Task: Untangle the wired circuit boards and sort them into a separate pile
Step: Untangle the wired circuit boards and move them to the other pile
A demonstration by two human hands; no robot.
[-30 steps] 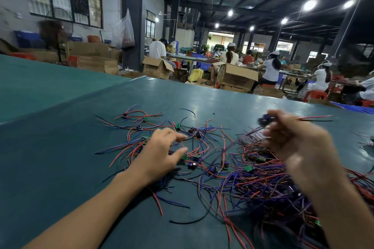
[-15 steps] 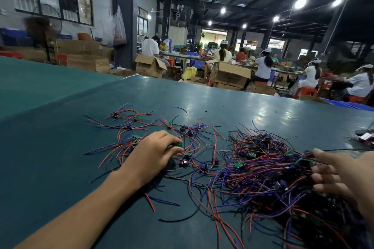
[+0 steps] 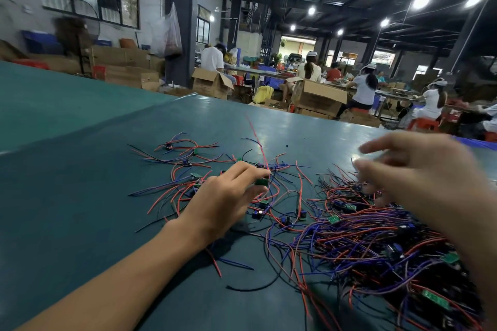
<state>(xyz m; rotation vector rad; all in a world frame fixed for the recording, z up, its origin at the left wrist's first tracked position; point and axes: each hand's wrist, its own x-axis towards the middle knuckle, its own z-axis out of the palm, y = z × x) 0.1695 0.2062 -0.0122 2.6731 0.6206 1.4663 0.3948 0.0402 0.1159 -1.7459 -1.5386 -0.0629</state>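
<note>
A dense tangle of red, purple and black wires with small green circuit boards (image 3: 376,250) covers the right side of the green table (image 3: 80,196). A looser spread of wired boards (image 3: 185,162) lies further left. My left hand (image 3: 228,199) rests between them and pinches a small green board (image 3: 261,182) between thumb and forefinger; a red wire (image 3: 255,137) rises from it. My right hand (image 3: 419,169) hovers blurred above the tangle, fingers spread, holding nothing that I can see.
The table runs far out ahead and to the left, with a seam (image 3: 121,121) across it. Beyond its far edge stand cardboard boxes (image 3: 317,97) and several seated workers (image 3: 363,88) at other tables.
My right hand has lifted off the tangle at the right edge and moved up and inward. My left hand has closed on a green board, whose red wire now sticks up.
</note>
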